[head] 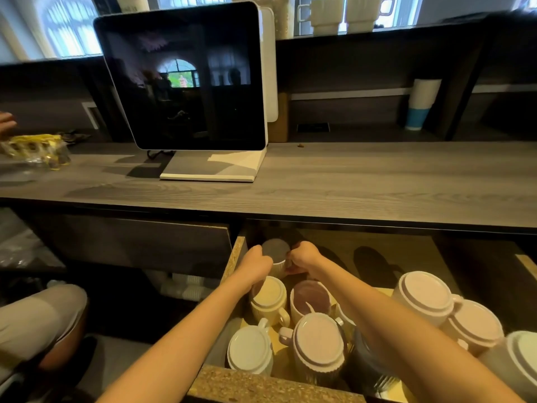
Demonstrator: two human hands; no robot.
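Note:
Both my arms reach down into an open drawer [232, 257] under the counter. At its back stands a ribbed white mug [276, 257], and I hold it from both sides. My left hand [257, 261] grips its left side with curled fingers. My right hand [302, 255] grips its right side, fingers curled at the rim. Several more mugs fill the drawer: an upside-down cream mug [268, 298], an upright pink mug [311, 296], an upside-down pink mug [316, 341] and a pale blue one [250, 349].
A grey wooden counter [348, 181] overhangs the drawer's back. A dark tablet screen on a white stand [186, 77] sits on it. More upside-down mugs [427, 296] lie at the drawer's right. Wrapped sweets [35, 149] lie at far left, where another person's hand [5, 123] shows.

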